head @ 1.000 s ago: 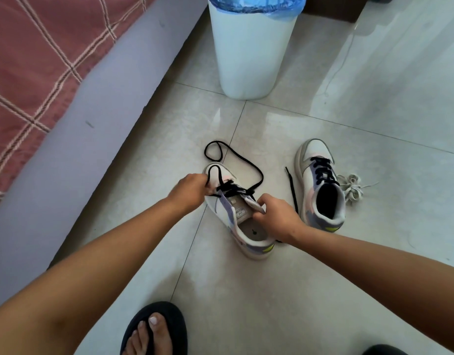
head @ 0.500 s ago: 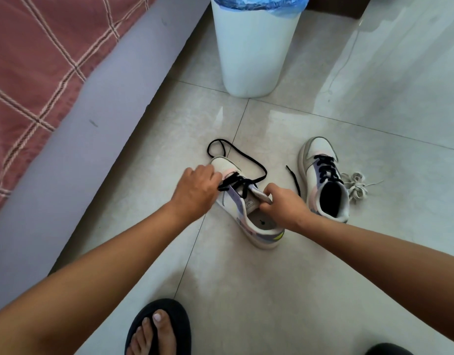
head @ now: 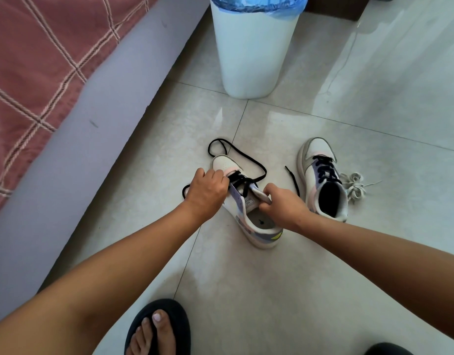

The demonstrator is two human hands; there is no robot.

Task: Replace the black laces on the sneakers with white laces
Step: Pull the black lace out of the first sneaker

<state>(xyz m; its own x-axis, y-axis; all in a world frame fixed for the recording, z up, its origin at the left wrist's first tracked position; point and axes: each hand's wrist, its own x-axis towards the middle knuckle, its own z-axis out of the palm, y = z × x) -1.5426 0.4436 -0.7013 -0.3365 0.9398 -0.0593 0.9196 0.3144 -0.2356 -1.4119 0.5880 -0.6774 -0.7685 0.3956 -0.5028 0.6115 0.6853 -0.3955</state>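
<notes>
A bed (head: 54,80) with a pink checked cover and a pale grey side fills the area far left of the left hand (head: 205,192), and a white bin (head: 251,52) lined with a blue bag stands on the tiled floor (head: 272,290) well beyond both hands. Nearer than the hands, a foot in a dark sandal (head: 158,329) rests on the tiles.

The near sneaker (head: 254,213) sits on the floor directly under the hands, toe pointing away. The left hand, fingers curled, pinches the black lace (head: 242,181) at the front eyelets; loose loops of that lace trail onto the floor beyond and to the left of this hand. The right hand (head: 284,207) is clamped on the tongue (head: 256,198) of the same sneaker, thumb and fingers curled round its top edge, just beside the left hand.

The second sneaker (head: 323,180) stands to the right of the right hand, near but apart, its black lacing still threaded through the eyelets. One black lace end (head: 292,179) lies on the floor between the two sneakers. A bundle of white laces (head: 355,187) lies on the tiles touching the far side of the second sneaker, farther right of the right hand.
</notes>
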